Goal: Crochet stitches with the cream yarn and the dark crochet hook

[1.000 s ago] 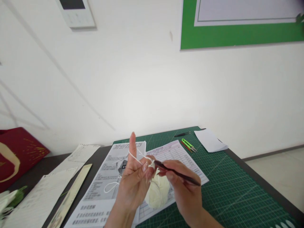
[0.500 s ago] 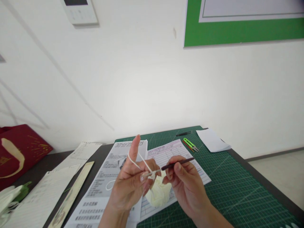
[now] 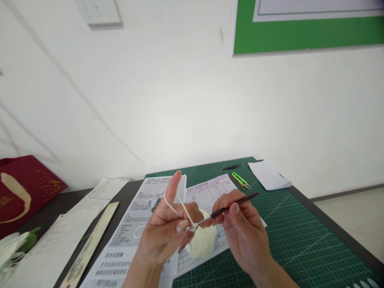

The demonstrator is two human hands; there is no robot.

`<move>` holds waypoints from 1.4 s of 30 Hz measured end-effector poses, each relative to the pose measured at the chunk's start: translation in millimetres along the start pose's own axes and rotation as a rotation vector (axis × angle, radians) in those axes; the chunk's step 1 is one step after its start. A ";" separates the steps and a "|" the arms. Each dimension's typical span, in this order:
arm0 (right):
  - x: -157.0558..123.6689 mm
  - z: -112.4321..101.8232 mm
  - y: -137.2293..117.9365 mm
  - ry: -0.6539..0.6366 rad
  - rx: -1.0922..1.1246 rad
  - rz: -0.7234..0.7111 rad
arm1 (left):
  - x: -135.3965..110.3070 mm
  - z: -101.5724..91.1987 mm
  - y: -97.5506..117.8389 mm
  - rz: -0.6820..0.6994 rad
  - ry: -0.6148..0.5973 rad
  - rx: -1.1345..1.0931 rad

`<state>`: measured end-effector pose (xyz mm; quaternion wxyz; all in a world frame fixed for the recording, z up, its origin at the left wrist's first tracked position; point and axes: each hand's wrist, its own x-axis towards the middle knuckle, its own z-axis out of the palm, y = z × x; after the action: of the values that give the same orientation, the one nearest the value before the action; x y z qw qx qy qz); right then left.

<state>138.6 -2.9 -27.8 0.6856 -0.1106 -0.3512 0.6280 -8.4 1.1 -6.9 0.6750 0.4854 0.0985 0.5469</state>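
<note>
Cream yarn (image 3: 179, 207) runs taut from my raised left index finger down to the pinch of my left hand (image 3: 168, 234), where thumb and curled fingers press together on a small knot of the strand, just above the pale yarn ball (image 3: 201, 244) lying on the printed sheets. My right hand (image 3: 240, 230) pinches a dark crochet hook (image 3: 232, 203) between thumb and forefinger, its metal tip meeting the strand at my left fingertips, its handle slanting up and to the right. A loose loop of the same yarn trails off to the left of my left wrist, across a black-and-white instruction sheet (image 3: 132, 224); beside it, partly under the ball, lies a pink-lined form (image 3: 210, 192). Both papers rest on a green cutting mat (image 3: 288, 240) that covers the right half of the dark table (image 3: 66, 202). Well beyond my hands, near the mat's far edge, sit green-handled thread snips (image 3: 239, 179), a thin dark tool (image 3: 232, 167) and a folded white paper (image 3: 268, 175). To the left lie more sheets of paper (image 3: 52, 248), a long pale strip (image 3: 90, 244) and a dark red bag (image 3: 24, 190) with gold markings. A white wall rises behind, with a green-bordered board (image 3: 300, 38) at upper right.
</note>
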 end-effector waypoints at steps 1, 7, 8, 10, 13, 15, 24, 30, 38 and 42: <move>-0.1 0.1 -0.7 -0.004 -0.017 -0.019 | 0.2 0.5 0.2 -0.003 -0.001 -0.003; -0.9 1.2 -3.5 -0.031 -0.053 -0.060 | 0.4 1.0 2.1 -0.022 0.010 0.020; -0.9 1.4 -3.9 -0.035 -0.052 -0.060 | 0.3 0.7 2.2 -0.023 0.014 0.027; -1.1 1.5 -4.4 -0.042 -0.050 -0.060 | 0.1 -0.1 2.3 -0.019 0.019 0.037; -2.1 0.5 -4.3 -0.058 -0.052 -0.057 | -0.1 -1.6 2.7 -0.019 0.006 0.045; -3.4 -0.6 -3.8 -0.058 -0.066 -0.063 | -0.2 -3.0 2.6 -0.020 -0.011 0.047; -6.3 0.7 -4.4 -0.055 -0.204 -0.212 | 2.5 -7.4 -5.8 0.093 -0.139 0.008; -7.7 -1.6 -4.8 -0.110 -0.279 -0.299 | 2.2 -7.6 -4.9 0.060 -0.132 -0.009; -9.5 -0.5 -13.9 -0.183 -0.539 -0.467 | 1.1 -4.0 -2.7 0.037 -0.029 0.016; -12.2 0.4 -18.3 -0.247 -0.704 -0.603 | 1.2 -5.9 -0.1 -0.015 -0.055 0.019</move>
<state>153.1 -17.9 -20.8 0.7111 -0.1542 -0.6378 0.2525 -11.8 5.3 -9.5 0.6770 0.5058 0.0888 0.5272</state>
